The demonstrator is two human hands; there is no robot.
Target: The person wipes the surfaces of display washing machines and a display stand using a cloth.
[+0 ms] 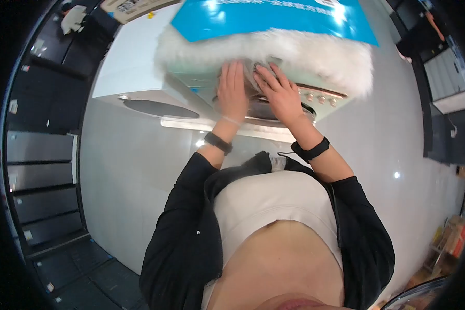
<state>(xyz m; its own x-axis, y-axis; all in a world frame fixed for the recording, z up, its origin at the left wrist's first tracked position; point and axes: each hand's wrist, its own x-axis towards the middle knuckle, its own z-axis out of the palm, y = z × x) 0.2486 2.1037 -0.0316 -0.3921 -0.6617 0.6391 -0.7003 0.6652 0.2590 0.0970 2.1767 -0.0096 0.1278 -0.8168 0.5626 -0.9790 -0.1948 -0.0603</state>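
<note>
A pale green front-loading washing machine point(204, 80) stands before me, with a dark round door and several knobs on its front. My left hand point(232, 93) lies against the upper front panel, its fingers stretched out together. Beside it, my right hand point(280, 95) presses a bunched grey cloth point(251, 80) to the panel with bent fingers. The cloth sits between both hands and partly covers the area above the door. Each wrist wears a black band.
A white fluffy cover point(315, 54) drapes over the machine's top, under a blue printed board point(274, 20). To the left stands a white machine point(134, 62) with an oval dark door. Dark appliances point(41, 150) line the left side. Boxes point(454, 235) are at the lower right.
</note>
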